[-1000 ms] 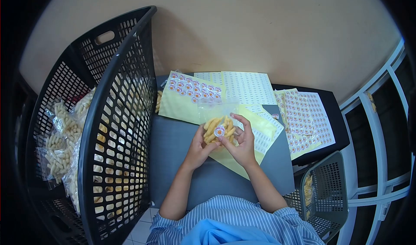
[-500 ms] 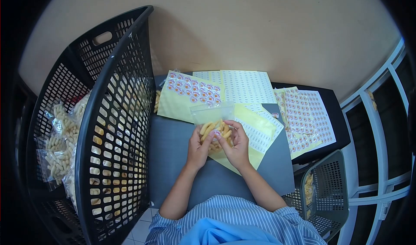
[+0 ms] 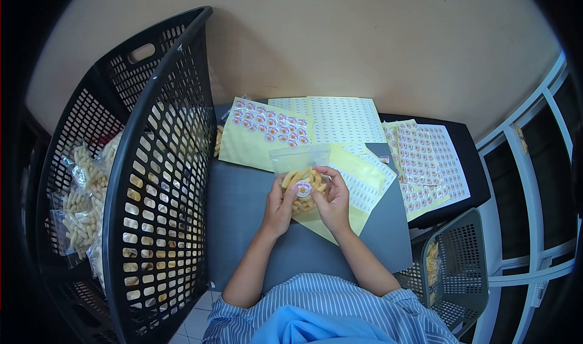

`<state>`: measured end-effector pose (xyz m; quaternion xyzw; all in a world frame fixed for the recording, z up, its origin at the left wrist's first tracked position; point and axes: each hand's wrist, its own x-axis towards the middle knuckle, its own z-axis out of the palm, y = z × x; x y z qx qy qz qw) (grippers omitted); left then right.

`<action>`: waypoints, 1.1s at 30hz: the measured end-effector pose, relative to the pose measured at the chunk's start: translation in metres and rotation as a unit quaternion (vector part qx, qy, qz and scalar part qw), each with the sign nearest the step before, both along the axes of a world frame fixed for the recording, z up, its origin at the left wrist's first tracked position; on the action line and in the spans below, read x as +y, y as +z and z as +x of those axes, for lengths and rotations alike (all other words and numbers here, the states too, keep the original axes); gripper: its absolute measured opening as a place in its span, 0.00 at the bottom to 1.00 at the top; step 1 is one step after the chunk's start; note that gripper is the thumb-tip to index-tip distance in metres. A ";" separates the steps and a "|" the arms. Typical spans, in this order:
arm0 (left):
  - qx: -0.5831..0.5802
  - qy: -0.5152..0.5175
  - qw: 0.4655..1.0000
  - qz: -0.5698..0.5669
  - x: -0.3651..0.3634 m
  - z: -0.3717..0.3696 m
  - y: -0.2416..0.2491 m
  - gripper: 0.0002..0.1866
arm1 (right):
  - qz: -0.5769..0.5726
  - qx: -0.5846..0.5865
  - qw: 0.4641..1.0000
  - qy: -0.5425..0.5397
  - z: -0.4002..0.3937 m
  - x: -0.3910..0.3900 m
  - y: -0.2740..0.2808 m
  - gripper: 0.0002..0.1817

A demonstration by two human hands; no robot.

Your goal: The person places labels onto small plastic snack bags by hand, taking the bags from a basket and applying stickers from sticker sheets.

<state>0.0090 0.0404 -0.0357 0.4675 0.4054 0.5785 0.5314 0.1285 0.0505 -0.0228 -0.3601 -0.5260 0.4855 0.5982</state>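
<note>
Between my two hands is a clear zip bag of yellow stick snacks (image 3: 303,206), its flat top edge pointing away from me. A round sticker (image 3: 302,188) with an orange middle sits on the bag's front. My left hand (image 3: 279,207) grips the bag's left side, with the thumb at the sticker's edge. Round the right side my right hand (image 3: 333,203) is closed, its thumb just below and right of the sticker. Beyond the bag lies a yellow sheet of round stickers (image 3: 243,142), with some stickers gone from its lower left.
A tall black basket (image 3: 159,76) with bagged snacks (image 3: 82,210) stands at the left. Sheets of small labels (image 3: 343,116) lie on the grey table (image 3: 240,204). More sticker sheets (image 3: 452,161) rest at the right, above a smaller dark basket (image 3: 464,259).
My thumbs have moved apart a little, off the sticker, which now shows whole on the bag. The bag stays in both hands at nearly the same place.
</note>
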 end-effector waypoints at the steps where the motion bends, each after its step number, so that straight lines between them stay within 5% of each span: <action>1: -0.001 -0.010 1.000 -0.007 0.000 0.000 0.001 0.17 | -0.016 -0.001 1.000 -0.005 -0.001 -0.002 0.005 0.19; 12: 0.035 -0.044 0.998 -0.005 -0.002 0.001 0.006 0.22 | -0.087 -0.016 0.994 -0.058 0.004 0.001 0.003 0.14; 16: -0.069 -0.056 0.994 -0.058 0.001 -0.003 0.007 0.19 | -0.059 -0.013 0.998 -0.006 0.004 0.000 0.003 0.19; 27: -0.057 0.013 0.998 -0.036 0.007 -0.005 -0.002 0.15 | -0.062 -0.019 0.994 0.086 0.015 0.004 0.010 0.22; 29: -0.081 0.021 0.995 -0.051 0.008 -0.008 -0.001 0.15 | -0.052 -0.026 0.996 0.070 0.031 0.010 0.018 0.19; 31: -0.228 0.001 0.961 -0.157 0.007 -0.011 0.008 0.16 | -0.039 -0.054 0.997 -0.034 0.051 0.015 0.015 0.17; 33: -0.250 -0.031 0.953 -0.169 0.009 -0.014 0.004 0.18 | -0.013 -0.159 0.978 -0.132 0.067 0.014 0.009 0.18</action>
